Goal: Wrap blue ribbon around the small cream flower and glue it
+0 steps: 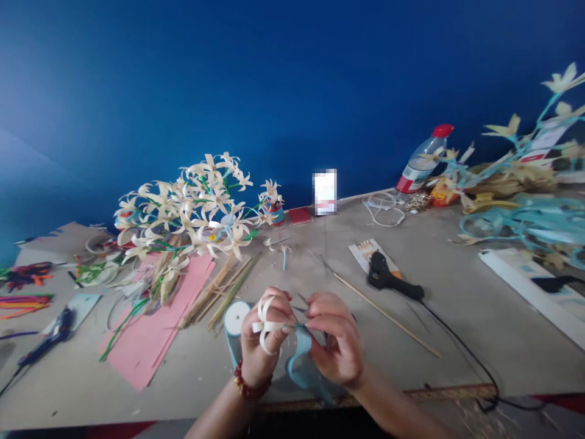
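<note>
Blue-walled cluttered tabletop [461, 308], lower centre: left hand [259, 352] pinches cream strip flower [266, 325], right hand [337, 349] fingertips pinch teal tape [299, 364] at its stem; slack tape could slip and petals may spring apart.

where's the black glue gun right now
In the head view the black hot glue gun lies on the grey table right of centre, its nose on a printed white card, beyond the right hand and a thin wooden stick.

deep blue wall [292, 79] behind a grey worktable [457, 305].
</note>
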The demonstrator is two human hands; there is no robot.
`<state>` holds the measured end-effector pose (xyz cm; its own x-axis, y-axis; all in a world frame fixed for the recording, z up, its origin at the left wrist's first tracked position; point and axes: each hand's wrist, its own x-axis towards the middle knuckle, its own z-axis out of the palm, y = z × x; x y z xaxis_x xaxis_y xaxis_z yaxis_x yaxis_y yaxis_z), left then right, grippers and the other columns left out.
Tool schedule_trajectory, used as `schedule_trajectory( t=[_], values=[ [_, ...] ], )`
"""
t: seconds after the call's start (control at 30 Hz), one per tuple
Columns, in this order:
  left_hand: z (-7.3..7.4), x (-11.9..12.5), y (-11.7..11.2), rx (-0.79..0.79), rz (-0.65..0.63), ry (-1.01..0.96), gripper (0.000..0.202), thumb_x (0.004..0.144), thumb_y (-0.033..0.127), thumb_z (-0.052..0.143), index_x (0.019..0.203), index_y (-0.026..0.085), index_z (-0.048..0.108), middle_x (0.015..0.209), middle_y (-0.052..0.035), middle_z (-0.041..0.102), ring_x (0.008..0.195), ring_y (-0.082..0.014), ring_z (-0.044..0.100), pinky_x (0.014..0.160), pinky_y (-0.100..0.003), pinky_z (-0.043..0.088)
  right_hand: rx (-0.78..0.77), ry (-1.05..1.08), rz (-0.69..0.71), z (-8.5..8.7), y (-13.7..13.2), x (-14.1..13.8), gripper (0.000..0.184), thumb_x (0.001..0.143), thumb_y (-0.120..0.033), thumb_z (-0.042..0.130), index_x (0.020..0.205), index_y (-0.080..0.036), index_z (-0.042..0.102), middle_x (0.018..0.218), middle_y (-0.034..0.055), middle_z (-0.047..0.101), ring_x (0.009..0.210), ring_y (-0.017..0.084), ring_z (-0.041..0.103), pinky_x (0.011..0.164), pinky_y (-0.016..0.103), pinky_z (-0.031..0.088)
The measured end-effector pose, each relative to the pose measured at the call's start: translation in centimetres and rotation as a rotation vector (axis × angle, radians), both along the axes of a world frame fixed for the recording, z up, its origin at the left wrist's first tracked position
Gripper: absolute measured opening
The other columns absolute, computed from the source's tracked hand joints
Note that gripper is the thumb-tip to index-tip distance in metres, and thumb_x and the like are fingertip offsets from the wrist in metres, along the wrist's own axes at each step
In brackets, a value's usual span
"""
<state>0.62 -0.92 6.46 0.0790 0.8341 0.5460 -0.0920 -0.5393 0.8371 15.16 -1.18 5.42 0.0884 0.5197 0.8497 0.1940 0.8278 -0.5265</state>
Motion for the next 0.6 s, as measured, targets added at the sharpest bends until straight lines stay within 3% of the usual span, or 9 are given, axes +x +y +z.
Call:
schedule_trajectory(
  t=[0.6],
  values=[
    [-0.08,-0.23,0.57,0.063,-0.076,-0.014,0.010,0.085,0.026,0.068,0.077,0.020,0.067,0.072,-0.0005,0.062,0.075,-0.0185,0.055,0.089,-0.048,0.047,0.023,-0.042,0.068,0.22,0.35,0.50,0.017,0.086,-0.016,0.060,0.103,-0.015,0.063,0.091,0.0107,0.065,0.084,0.024,0.063,0.077,0.045,0.057]
  ],
)
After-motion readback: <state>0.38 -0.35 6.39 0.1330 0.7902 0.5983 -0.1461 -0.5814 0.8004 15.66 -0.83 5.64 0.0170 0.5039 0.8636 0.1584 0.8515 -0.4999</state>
